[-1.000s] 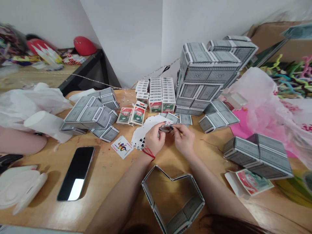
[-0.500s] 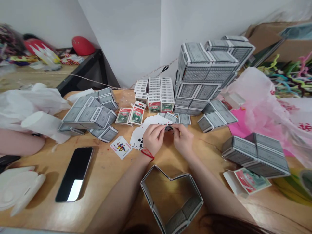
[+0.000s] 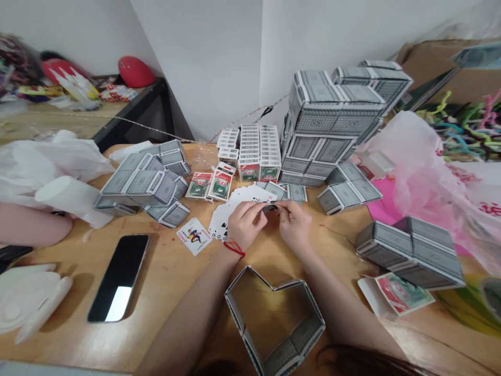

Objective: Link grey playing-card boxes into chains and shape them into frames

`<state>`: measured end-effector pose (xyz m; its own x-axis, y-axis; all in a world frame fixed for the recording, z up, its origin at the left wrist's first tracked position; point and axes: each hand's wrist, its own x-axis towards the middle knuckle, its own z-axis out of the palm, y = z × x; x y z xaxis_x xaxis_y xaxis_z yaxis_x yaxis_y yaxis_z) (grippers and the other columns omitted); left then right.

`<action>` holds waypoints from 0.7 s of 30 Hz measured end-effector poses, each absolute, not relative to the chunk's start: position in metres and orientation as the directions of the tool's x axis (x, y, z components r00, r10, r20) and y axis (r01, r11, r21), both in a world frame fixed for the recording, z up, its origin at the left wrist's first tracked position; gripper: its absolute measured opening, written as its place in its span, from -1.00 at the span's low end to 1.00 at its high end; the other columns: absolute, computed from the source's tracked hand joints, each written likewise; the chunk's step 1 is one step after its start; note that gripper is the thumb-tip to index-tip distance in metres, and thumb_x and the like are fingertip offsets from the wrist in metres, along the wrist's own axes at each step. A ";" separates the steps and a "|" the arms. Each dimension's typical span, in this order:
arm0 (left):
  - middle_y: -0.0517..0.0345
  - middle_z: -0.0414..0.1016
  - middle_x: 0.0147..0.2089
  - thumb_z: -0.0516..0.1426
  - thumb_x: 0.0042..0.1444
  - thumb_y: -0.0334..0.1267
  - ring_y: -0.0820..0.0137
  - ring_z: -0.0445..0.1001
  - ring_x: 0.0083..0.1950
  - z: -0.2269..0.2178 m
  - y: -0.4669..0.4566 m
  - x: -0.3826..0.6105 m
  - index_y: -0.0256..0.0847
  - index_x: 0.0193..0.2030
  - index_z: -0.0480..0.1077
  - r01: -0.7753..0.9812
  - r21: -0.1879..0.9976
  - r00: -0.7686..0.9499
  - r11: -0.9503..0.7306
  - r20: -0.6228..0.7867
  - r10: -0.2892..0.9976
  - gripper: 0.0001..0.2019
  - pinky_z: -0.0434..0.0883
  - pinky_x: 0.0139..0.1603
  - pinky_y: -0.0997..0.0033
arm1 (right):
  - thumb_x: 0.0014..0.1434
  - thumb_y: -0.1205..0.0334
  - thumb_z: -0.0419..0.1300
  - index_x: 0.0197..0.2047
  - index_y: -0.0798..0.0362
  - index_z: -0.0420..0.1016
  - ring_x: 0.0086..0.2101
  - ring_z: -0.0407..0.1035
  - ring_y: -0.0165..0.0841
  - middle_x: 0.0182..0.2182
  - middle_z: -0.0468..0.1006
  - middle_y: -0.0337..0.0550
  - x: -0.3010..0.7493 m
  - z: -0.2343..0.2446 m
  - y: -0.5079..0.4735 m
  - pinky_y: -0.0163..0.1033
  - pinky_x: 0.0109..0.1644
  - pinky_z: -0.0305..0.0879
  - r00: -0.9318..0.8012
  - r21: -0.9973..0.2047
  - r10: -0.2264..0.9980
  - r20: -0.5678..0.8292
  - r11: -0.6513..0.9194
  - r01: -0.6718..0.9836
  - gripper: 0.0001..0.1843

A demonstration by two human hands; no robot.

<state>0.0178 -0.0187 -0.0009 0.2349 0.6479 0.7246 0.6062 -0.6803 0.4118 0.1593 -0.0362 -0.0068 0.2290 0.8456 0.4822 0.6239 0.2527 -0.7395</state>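
My left hand (image 3: 246,224) and my right hand (image 3: 293,224) are closed at the fingertips, pinching a playing card (image 3: 270,206) between them. The card is nearly edge-on and mostly hidden by my fingers. Just behind my left hand spreads a fan of playing cards (image 3: 238,201), faces up. Several grey-backed cards (image 3: 296,192) lie beyond my fingers. To the left of my red-corded wrist rests a joker card (image 3: 194,236). Between my forearms stands a heart-shaped frame (image 3: 291,347) made of grey-backed cards.
Stacked card blocks (image 3: 336,112) rise at the back right, beside rows of card boxes (image 3: 249,151). More card blocks lie left (image 3: 136,180) and right (image 3: 415,253). A phone (image 3: 121,277) lies at left; an opened card box (image 3: 403,293) and pink plastic bag (image 3: 415,151) are at right.
My hands stay in nearly the same place, with fingers shifting slightly on the card, which now shows less of its surface. The whole view has shifted a little.
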 end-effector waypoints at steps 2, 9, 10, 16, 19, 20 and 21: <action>0.10 0.48 -0.26 0.05 0.04 -0.46 0.43 0.45 -0.19 -0.001 -0.018 0.018 -0.22 -0.14 0.41 0.607 0.405 0.236 -0.684 0.730 0.641 -0.75 0.43 -0.11 0.43 | 0.15 0.28 0.01 -0.32 0.02 0.49 -0.45 0.44 -0.37 -0.45 0.57 -0.19 0.160 -0.007 -0.036 -0.31 -0.34 0.31 0.233 -0.745 0.847 0.478 0.251 0.618 -0.78; 0.09 0.47 -0.26 0.05 0.00 -0.48 0.42 0.45 -0.19 -0.003 -0.017 0.018 -0.22 -0.14 0.41 0.603 0.405 0.242 -0.687 0.728 0.641 -0.72 0.43 -0.12 0.42 | 0.14 0.25 0.01 -0.33 0.00 0.49 -0.45 0.43 -0.37 -0.46 0.57 -0.21 0.159 -0.006 -0.036 -0.30 -0.33 0.30 0.250 -0.771 0.864 0.437 0.216 0.600 -0.78; 0.09 0.47 -0.26 0.04 0.00 -0.49 0.42 0.44 -0.19 -0.003 -0.017 0.018 -0.22 -0.14 0.41 0.603 0.406 0.243 -0.687 0.727 0.642 -0.72 0.43 -0.12 0.42 | 0.14 0.25 0.01 -0.33 0.00 0.50 -0.46 0.42 -0.37 -0.46 0.56 -0.21 0.159 -0.005 -0.036 -0.30 -0.34 0.29 0.253 -0.772 0.865 0.433 0.211 0.600 -0.77; 0.10 0.46 -0.25 0.00 0.02 -0.49 0.43 0.44 -0.20 -0.002 -0.016 0.019 -0.20 -0.14 0.40 0.597 0.443 0.215 -0.669 0.714 0.666 -0.71 0.42 -0.13 0.43 | 0.12 0.23 0.02 -0.35 0.02 0.50 -0.46 0.39 -0.38 -0.46 0.55 -0.19 0.160 -0.003 -0.035 -0.31 -0.34 0.28 0.272 -0.799 0.874 0.402 0.190 0.571 -0.77; 0.11 0.48 -0.24 0.02 0.05 -0.43 0.42 0.44 -0.19 -0.001 -0.016 0.019 -0.20 -0.08 0.37 0.573 0.514 0.188 -0.638 0.675 0.713 -0.71 0.41 -0.11 0.40 | 0.10 0.20 0.05 -0.37 0.04 0.48 -0.50 0.35 -0.40 -0.51 0.52 -0.21 0.161 -0.002 -0.033 -0.31 -0.38 0.27 0.295 -0.852 0.886 0.357 0.179 0.492 -0.80; 0.10 0.48 -0.23 0.03 0.06 -0.41 0.42 0.44 -0.19 -0.001 -0.016 0.018 -0.21 -0.04 0.34 0.562 0.541 0.179 -0.626 0.659 0.731 -0.70 0.41 -0.10 0.40 | 0.09 0.19 0.06 -0.37 0.05 0.47 -0.52 0.34 -0.40 -0.53 0.50 -0.22 0.161 -0.002 -0.032 -0.31 -0.39 0.26 0.307 -0.878 0.892 0.331 0.173 0.446 -0.81; 0.10 0.48 -0.22 0.04 0.07 -0.39 0.42 0.45 -0.18 -0.001 -0.015 0.018 -0.22 -0.02 0.33 0.550 0.566 0.175 -0.615 0.641 0.747 -0.70 0.41 -0.10 0.40 | 0.09 0.18 0.07 -0.38 0.05 0.45 -0.54 0.33 -0.41 -0.56 0.47 -0.23 0.161 -0.001 -0.031 -0.31 -0.42 0.26 0.315 -0.907 0.901 0.300 0.167 0.387 -0.82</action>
<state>0.0178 -0.0154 -0.0005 0.1751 0.7470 0.6413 0.5498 -0.6145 0.5657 0.1608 -0.0313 -0.0011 0.3149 0.9005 0.2998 0.3867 0.1667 -0.9070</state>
